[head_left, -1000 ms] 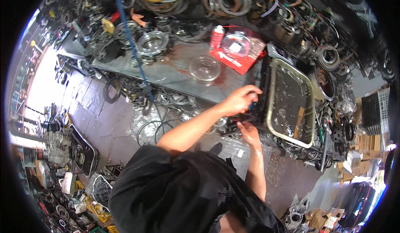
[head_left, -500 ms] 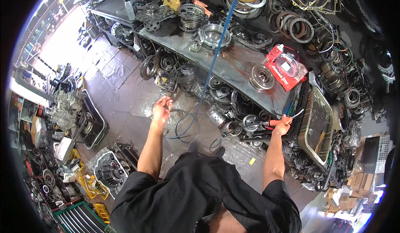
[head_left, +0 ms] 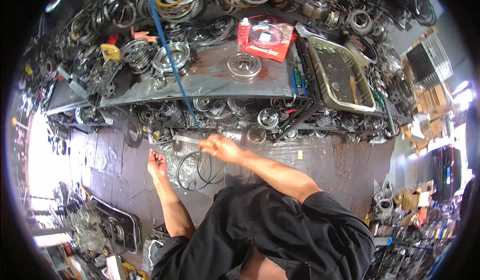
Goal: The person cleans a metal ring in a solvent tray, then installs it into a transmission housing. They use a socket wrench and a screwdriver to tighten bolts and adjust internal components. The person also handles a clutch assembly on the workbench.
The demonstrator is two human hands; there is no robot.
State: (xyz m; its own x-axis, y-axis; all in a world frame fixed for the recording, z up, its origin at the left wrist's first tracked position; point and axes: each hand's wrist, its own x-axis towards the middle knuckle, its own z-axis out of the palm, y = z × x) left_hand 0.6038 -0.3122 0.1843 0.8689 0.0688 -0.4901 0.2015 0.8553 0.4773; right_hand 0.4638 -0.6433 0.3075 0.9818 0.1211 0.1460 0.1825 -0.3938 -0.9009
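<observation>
Out from the front edge of the tabletop (head_left: 212, 84), the right hand (head_left: 220, 148) grips a pale strip (head_left: 186, 139); above the floor (head_left: 112, 162), the left hand (head_left: 157, 163) has curled fingers, perhaps closed, I can't tell.

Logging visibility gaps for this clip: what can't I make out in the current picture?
- Head view: the near end of the thin pale strip, covered by the right hand.
- Head view: whether the left hand holds anything small; its curled fingers hide it.
- Head view: the upper end of the blue hose, cut off by the top edge.
- Head view: many metal parts under the bench, too small, overlapping and shadowed.
</observation>
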